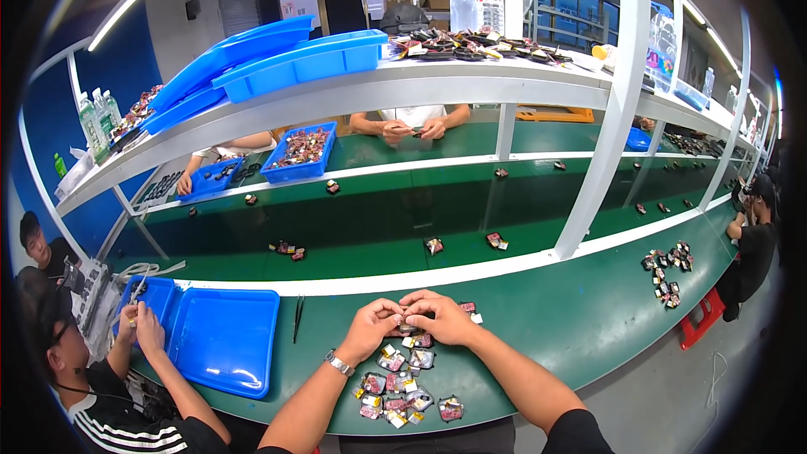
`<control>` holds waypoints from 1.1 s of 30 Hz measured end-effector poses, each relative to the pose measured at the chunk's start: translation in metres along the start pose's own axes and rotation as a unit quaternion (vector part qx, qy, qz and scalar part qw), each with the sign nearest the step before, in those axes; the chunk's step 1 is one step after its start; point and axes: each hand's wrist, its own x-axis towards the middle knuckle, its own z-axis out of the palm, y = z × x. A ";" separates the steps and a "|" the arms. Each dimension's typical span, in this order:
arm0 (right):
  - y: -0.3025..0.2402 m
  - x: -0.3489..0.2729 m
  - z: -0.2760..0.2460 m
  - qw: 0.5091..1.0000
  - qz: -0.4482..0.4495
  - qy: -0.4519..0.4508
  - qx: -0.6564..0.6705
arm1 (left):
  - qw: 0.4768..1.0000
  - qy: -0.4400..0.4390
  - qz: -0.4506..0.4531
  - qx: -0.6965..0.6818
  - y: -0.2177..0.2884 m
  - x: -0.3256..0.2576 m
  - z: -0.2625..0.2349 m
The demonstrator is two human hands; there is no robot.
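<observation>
At the lower left of the frame a co-worker (126, 370) in a dark striped top bends over a small part, just beside an open blue plastic tray (220, 340) with smooth, glossy walls lying on the green bench (572, 319). A pair of slim black tweezers (298, 317) lies right of that tray, its long axis running roughly up and down the frame.

At lower centre the person's left hand (370, 329), a metal watch (339, 363) on its wrist, and right hand (445, 317) meet fingertip to fingertip. Both are pinched on 1 small part (407, 313), mostly hidden between the fingers; its shape and long axis cannot be told. It sits midway between the 2 hands, neither clearly nearer, at the far edge of a loose pile of small components (403, 387). Those look like flat packets, reddish and silvery with yellow tabs, shiny as foil, spread toward the lower edge between the forearms.

Beyond a white rail, the green conveyor belt (378, 227) looks matte and carries a few scattered parts. At the right of the frame another cluster of parts (668, 269) lies well apart from the hands, and a red stool (704, 317) stands below the bench edge.
</observation>
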 end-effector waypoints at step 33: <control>-0.002 -0.006 0.025 0.964 -0.089 0.164 -0.191 | 0.997 0.002 0.029 -0.071 -0.004 0.000 -0.001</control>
